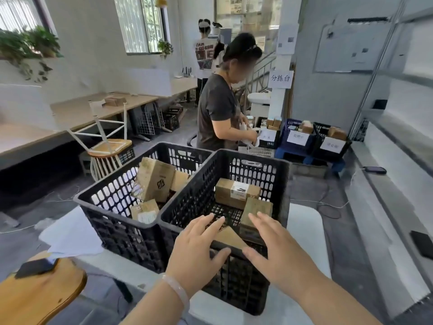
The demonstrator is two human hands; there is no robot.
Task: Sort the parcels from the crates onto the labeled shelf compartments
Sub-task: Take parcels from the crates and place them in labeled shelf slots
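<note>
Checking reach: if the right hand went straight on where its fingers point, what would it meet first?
Probably the parcel standing in the right crate, just ahead of the right hand, whose straight fingers point at it. Depth is unclear from one view.

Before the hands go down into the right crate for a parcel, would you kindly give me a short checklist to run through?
1. Both hands free: ok. The left hand and right hand are open and hold nothing.
2. Parcels left in the right crate: ok. Three are visible.
3. Nearest parcel within reach: ok. It lies between the two hands, just inside the near rim.
4. Its label readable: not ok. Only bare cardboard shows.
5. Back parcel label readable: cannot tell. A white label shows, but its print is too small.
6. Other person clear of the crate: ok. They stand beyond it, turned away.
</note>
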